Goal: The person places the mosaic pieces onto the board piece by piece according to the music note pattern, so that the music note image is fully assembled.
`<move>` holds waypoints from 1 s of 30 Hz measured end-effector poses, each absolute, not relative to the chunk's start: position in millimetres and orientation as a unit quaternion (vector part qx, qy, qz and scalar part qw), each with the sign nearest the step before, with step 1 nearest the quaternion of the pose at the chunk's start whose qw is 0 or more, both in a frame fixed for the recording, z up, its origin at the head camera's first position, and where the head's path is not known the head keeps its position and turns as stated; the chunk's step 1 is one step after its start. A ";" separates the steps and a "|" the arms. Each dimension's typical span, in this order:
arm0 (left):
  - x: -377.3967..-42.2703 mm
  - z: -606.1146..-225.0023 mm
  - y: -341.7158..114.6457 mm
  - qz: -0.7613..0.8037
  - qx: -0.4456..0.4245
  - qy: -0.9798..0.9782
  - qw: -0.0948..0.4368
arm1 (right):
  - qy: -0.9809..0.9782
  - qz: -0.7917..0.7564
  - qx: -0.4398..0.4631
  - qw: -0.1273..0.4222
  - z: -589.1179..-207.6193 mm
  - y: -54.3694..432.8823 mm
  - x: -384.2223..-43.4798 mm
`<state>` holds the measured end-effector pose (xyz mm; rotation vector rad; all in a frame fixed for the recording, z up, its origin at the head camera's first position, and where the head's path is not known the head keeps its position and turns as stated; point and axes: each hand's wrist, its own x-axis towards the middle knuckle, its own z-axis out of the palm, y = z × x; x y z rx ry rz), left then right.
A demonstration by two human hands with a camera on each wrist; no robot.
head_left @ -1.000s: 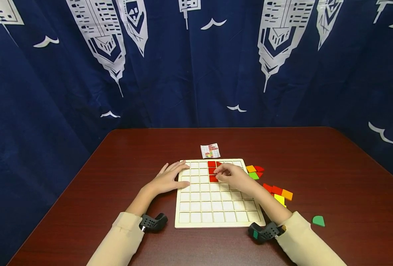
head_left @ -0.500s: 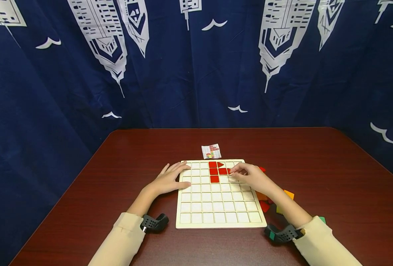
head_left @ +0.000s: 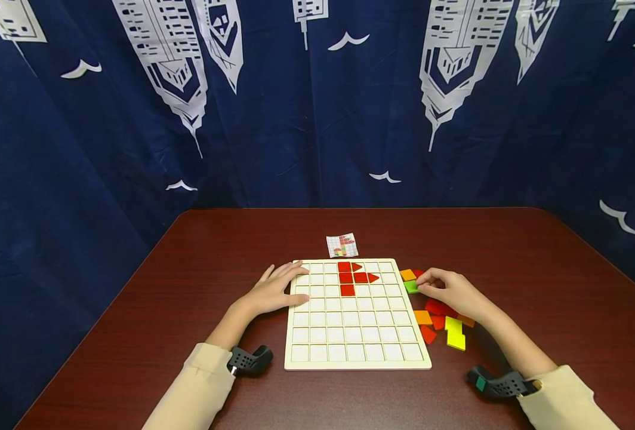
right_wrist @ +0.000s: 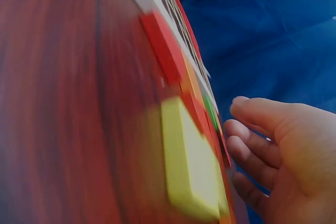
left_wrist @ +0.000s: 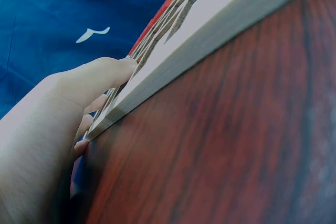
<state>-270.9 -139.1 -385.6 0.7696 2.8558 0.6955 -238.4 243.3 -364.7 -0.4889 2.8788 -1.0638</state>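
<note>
Six red tiles (head_left: 345, 278) in the grid board (head_left: 357, 365), toward its far edge, well in from the far edge of the desk (head_left: 215, 239). Probably at the tile-choosing step, with other cells left to fill. Left hand (head_left: 270, 292) with fingers and thumb apart, resting at the board's left edge, near the far corner. Right hand (head_left: 454, 291) loosely bent, apparently holding nothing, near the green tile (head_left: 411, 287) beside the board's right edge; contact hard to tell. Needed next, seemingly: pinching a tile to match the card (head_left: 342, 245) beyond the board's far edge. No readable brand, label or writing anywhere.
</note>
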 end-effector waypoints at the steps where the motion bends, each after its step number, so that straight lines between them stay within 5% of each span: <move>1: -270.9 -385.4 -139.0 0.228 0.253 0.939 0.051 | 0.928 -0.336 -0.159 0.019 -364.7 246.9 -237.5; 18: -270.7 -386.2 -139.2 0.229 0.252 0.939 0.052 | 0.911 -0.341 -0.212 0.094 -367.1 270.0 -229.5; 30: -270.9 -386.7 -139.3 0.231 0.255 0.938 0.050 | 0.922 -0.335 -0.188 0.048 -374.0 269.6 -232.7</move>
